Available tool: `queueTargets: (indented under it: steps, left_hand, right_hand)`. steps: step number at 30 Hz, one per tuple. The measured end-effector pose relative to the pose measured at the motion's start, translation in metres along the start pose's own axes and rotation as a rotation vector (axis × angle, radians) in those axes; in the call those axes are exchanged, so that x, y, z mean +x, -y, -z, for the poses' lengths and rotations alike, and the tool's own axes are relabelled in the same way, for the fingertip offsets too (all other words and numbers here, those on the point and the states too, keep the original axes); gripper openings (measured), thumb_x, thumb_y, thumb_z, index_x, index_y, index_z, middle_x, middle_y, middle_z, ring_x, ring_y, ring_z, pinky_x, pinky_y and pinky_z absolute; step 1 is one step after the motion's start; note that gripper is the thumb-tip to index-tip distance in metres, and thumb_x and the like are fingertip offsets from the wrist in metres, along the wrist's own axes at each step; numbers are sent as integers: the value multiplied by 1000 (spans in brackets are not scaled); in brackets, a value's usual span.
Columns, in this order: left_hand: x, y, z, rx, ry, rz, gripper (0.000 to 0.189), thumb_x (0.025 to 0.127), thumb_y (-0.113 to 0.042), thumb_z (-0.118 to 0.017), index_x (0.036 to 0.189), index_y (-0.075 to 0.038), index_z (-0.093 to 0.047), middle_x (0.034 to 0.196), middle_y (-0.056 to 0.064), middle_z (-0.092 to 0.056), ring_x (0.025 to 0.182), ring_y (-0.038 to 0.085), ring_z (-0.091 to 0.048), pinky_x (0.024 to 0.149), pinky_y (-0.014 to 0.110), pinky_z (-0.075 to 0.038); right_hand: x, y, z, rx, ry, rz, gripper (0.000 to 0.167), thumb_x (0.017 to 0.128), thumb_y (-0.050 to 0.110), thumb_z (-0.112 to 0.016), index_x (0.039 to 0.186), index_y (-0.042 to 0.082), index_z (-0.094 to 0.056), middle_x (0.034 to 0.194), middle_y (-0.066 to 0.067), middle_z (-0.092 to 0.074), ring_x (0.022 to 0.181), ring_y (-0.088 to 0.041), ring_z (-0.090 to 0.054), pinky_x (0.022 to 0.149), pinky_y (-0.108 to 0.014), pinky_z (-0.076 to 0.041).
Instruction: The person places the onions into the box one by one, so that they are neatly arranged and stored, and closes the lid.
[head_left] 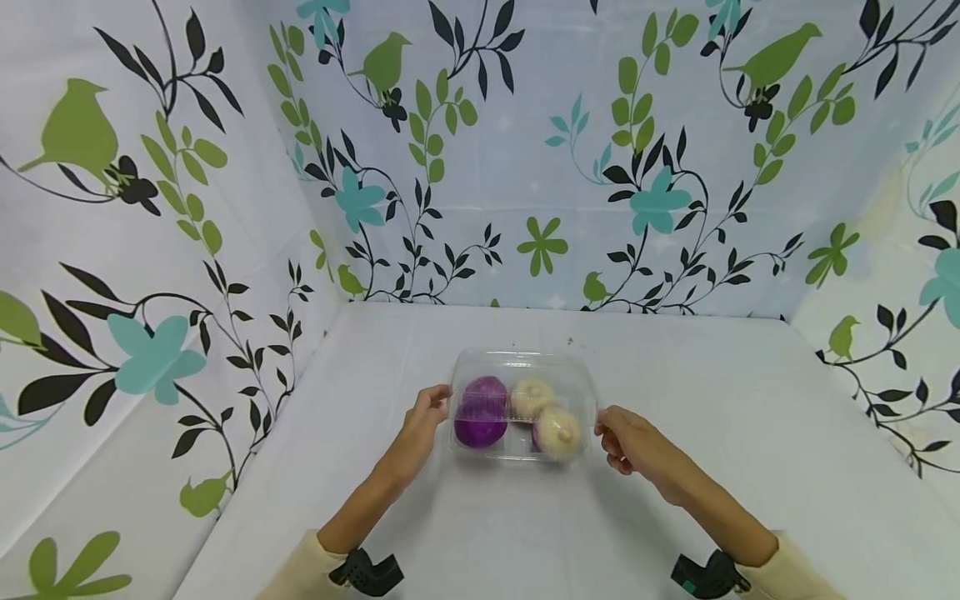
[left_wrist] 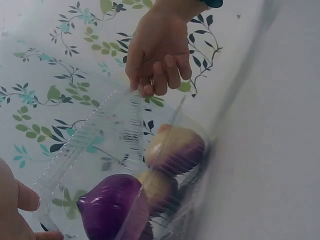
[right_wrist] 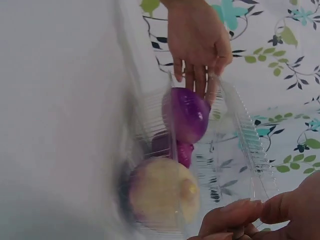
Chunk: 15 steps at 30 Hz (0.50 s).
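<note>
A clear plastic clamshell container point(head_left: 517, 454) sits on the white table, its lid point(left_wrist: 95, 120) tilted up from the base. Two shiny purple onion-like vegetables point(head_left: 482, 412) lie in its left side. On the right are two pale, round, purple-tinged vegetables, one behind point(head_left: 531, 398) and one in front point(head_left: 557, 431). My left hand point(head_left: 422, 425) holds the lid's left edge between thumb and fingers. Opposite it, my right hand point(head_left: 637, 442) pinches the lid's right edge, thumb against curled fingers, as the right wrist view shows.
White cloth covers the table point(head_left: 720, 400). Behind it and at both sides hang curtains point(head_left: 480, 192) printed with birds, leaves and flowers. A dark wrist device point(head_left: 367, 573) is strapped to the left forearm, and another point(head_left: 708, 575) to the right.
</note>
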<state>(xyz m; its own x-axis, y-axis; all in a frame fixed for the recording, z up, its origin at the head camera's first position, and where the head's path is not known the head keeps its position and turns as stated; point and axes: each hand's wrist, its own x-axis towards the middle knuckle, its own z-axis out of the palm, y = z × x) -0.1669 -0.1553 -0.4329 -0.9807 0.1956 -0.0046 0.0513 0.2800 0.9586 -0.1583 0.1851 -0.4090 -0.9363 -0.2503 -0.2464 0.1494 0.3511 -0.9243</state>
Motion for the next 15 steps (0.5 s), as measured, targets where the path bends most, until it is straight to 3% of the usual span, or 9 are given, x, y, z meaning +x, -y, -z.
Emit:
queueTargets:
  steps: [4,9,12,15]
  left_hand:
    - [-1,11,-6,53,-39,27,50,111,-23,-38,160,-11,-35,167,18,-27,155,42,-20,119,72,-22]
    - [-1,27,-10,77,-57,-23,53,111,-18,-38,161,-5,-26,163,24,-26,147,44,-28,114,67,-34]
    - [-2,30,-10,96,-67,-22,52,112,-20,-36,157,3,-25,155,26,-32,137,40,-40,110,60,-41]
    - [-4,32,-9,113,-60,24,45,113,-25,-35,143,7,-38,138,25,-48,119,32,-55,100,48,-49]
  right_hand:
    - [-1,-19,-8,-164,-59,35,31,115,32,-42,105,4,-53,79,-3,-42,68,-16,-39,62,-29,-37]
    - [3,-34,-15,-357,-135,82,23,113,28,-48,106,7,-51,77,-2,-45,66,-15,-40,57,-28,-35]
    - [5,-38,-18,-370,-145,87,24,112,29,-50,110,5,-45,78,-4,-45,66,-16,-41,57,-29,-35]
    - [5,-42,-20,-336,-131,57,31,112,33,-50,114,2,-45,80,-5,-48,68,-18,-43,58,-30,-37]
